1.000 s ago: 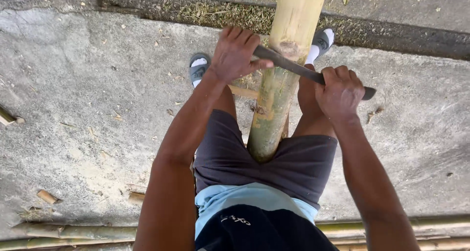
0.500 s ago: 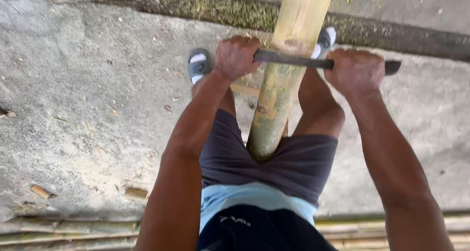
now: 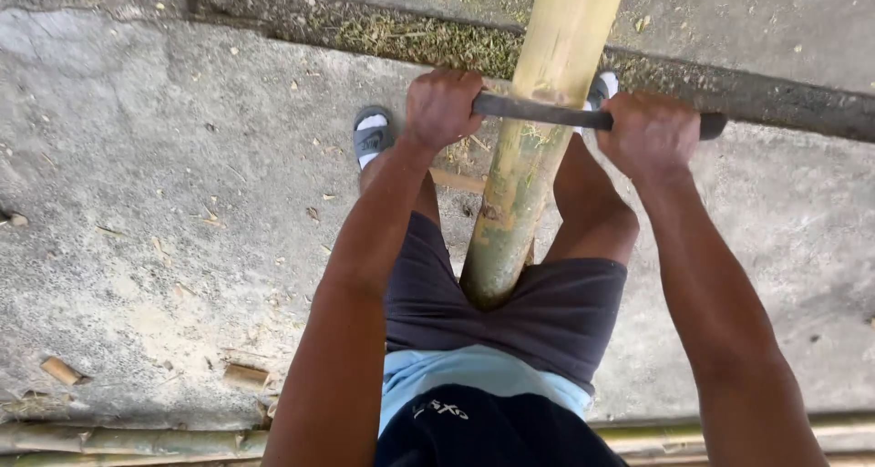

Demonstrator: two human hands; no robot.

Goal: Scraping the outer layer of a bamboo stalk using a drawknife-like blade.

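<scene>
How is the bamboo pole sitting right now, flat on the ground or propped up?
Propped up: the bamboo pole slants away between the person's legs, near end at the shorts, with the blade across it.

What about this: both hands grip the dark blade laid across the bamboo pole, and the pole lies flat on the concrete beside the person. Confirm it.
Not quite. The head view shows the bamboo pole running between the person's legs, not beside them. Both the left hand and right hand do grip the dark blade across it.
</scene>
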